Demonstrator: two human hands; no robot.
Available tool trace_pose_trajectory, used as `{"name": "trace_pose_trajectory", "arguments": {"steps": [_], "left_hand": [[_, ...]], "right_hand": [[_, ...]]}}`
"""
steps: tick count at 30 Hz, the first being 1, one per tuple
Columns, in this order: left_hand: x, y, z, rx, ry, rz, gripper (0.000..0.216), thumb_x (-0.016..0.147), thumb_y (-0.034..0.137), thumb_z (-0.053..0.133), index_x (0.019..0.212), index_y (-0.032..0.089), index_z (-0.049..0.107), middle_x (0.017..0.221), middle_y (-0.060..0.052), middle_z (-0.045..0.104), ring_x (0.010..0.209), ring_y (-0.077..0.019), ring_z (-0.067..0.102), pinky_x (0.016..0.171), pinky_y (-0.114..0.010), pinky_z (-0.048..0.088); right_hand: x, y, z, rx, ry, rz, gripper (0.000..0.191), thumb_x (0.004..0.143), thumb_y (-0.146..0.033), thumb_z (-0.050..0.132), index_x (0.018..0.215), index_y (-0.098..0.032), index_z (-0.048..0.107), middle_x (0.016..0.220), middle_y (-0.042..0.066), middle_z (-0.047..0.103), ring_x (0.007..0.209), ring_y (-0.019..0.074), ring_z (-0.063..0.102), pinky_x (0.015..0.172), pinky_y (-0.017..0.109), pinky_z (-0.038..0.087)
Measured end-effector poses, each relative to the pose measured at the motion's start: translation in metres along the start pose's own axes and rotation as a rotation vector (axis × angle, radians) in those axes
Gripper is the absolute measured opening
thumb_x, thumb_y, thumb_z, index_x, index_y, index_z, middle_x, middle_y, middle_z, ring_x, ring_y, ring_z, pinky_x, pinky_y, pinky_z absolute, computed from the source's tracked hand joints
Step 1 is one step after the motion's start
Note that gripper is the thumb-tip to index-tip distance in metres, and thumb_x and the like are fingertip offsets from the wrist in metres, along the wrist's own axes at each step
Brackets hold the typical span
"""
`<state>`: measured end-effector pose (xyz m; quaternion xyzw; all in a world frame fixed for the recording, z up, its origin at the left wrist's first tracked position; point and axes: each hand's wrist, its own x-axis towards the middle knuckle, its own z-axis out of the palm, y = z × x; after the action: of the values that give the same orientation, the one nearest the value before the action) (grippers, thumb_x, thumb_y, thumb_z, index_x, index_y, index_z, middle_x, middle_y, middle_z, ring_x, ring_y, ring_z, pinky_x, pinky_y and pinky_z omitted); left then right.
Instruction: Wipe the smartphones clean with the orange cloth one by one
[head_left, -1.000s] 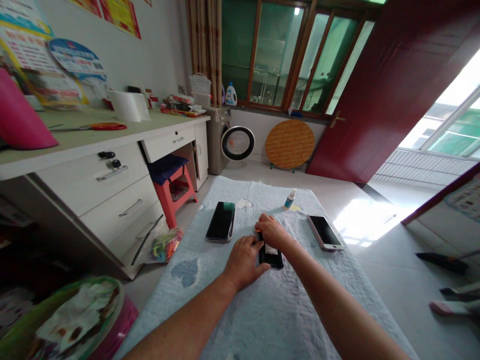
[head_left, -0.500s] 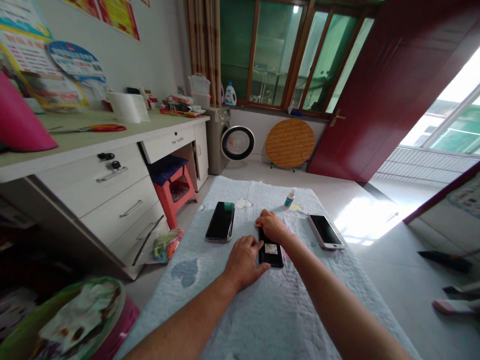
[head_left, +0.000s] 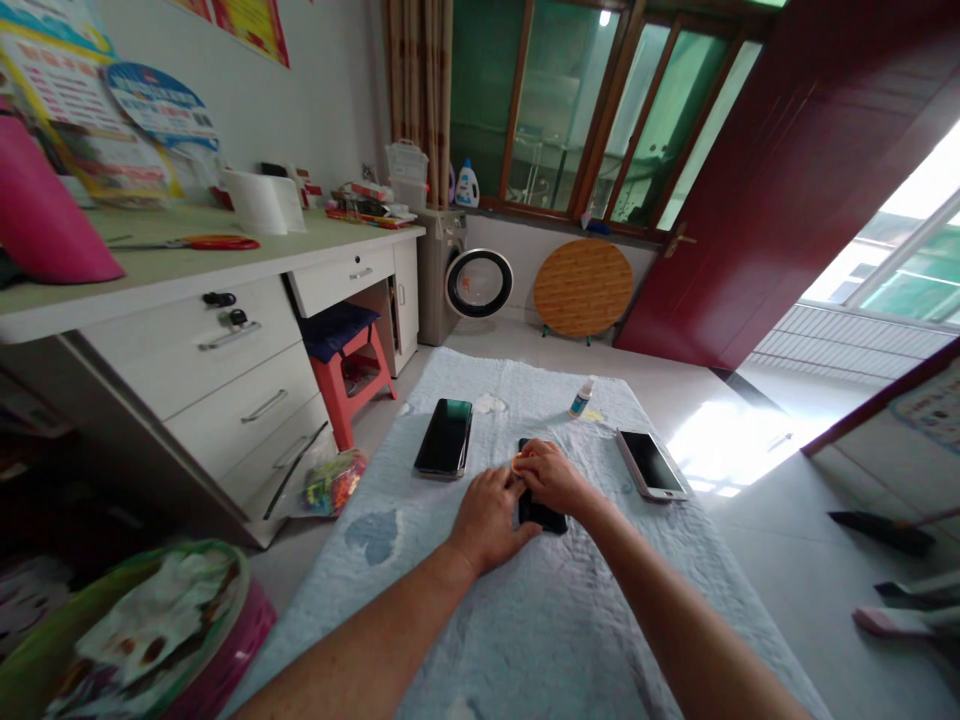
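A black phone [head_left: 553, 521] lies on the cloth-covered table between my hands. My left hand [head_left: 491, 520] grips it by its left edge, the thumb near its lower end and the fingertips near its middle. Over the phone's upper half, my right hand [head_left: 551, 474] is closed, its fingers pinching a small orange thing [head_left: 517, 463] that they mostly hide. Another dark phone [head_left: 444, 438] lies to the left. A white-framed phone [head_left: 651, 464] rests at the right, and a small bottle [head_left: 580, 398] stands upright beyond my right hand.
The table wears a pale blue quilted cloth [head_left: 577, 620]. At the left are a desk with drawers [head_left: 225, 370], a red stool [head_left: 341, 400] and a waste bin [head_left: 244, 600]. A washing machine [head_left: 439, 300] with its door open and a round wooden tabletop [head_left: 583, 288] are behind.
My right hand has slid from the phone's top end down towards its middle, covering the pale label and uncovering the top end. My left hand stays in place. The view has shifted slightly.
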<state>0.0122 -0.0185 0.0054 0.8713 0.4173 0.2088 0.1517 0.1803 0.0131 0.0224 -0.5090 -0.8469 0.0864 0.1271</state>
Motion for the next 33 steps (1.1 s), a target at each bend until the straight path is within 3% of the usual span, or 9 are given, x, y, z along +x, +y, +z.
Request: {"name": "trace_pose_trajectory", "arguments": {"steps": [19, 33], "left_hand": [[-0.001, 0.0, 0.0, 0.028, 0.018, 0.004, 0.055, 0.074, 0.052, 0.07, 0.119, 0.022, 0.062, 0.103, -0.007, 0.056, 0.101, -0.0275, 0.052, 0.093, -0.041, 0.042], [0.0, 0.0, 0.003, 0.039, 0.022, -0.003, 0.056, 0.072, 0.052, 0.072, 0.118, 0.021, 0.062, 0.105, -0.008, 0.057, 0.101, -0.0279, 0.052, 0.092, -0.041, 0.042]], "right_hand": [[0.05, 0.02, 0.002, -0.219, -0.047, 0.189, 0.028, 0.094, -0.019, 0.043, 0.096, -0.013, 0.071, 0.096, 0.011, 0.065, 0.093, 0.0176, 0.057, 0.09, 0.028, 0.035], [0.015, 0.055, -0.004, -0.281, 0.003, 0.361, 0.03, 0.094, -0.021, 0.041, 0.093, -0.011, 0.069, 0.095, 0.014, 0.066, 0.094, 0.0212, 0.058, 0.086, 0.03, 0.037]]}}
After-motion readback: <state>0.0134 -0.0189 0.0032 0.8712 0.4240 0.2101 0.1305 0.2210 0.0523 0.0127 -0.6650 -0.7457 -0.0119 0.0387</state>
